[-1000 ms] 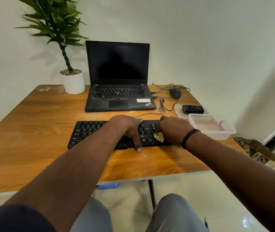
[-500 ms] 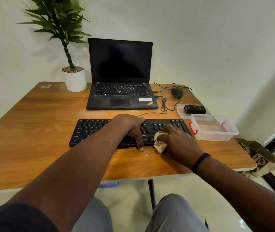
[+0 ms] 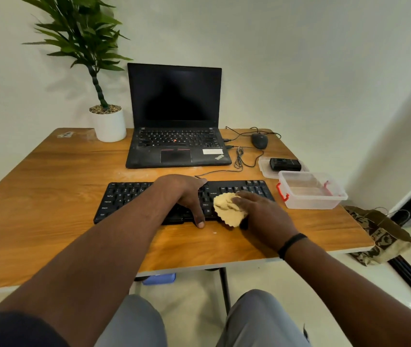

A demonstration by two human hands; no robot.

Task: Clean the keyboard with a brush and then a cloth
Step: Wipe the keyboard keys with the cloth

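The left hand [image 3: 186, 196] lies flat across the middle of the black keyboard [image 3: 129, 196], fingers spread and loose, thumb over its near edge; the right hand [image 3: 262, 216] grips the bunched yellow cloth [image 3: 228, 212] (more of it shows than half a second ago) at the keyboard's near right edge. Bare table [image 3: 49, 196] lies left; the clear container [image 3: 312, 196] stands just right of the keyboard

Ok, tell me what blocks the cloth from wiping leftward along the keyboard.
The left hand rests across the middle of the keyboard, directly left of the cloth that the right hand presses on the keys. Nothing else visible lies on the keys.
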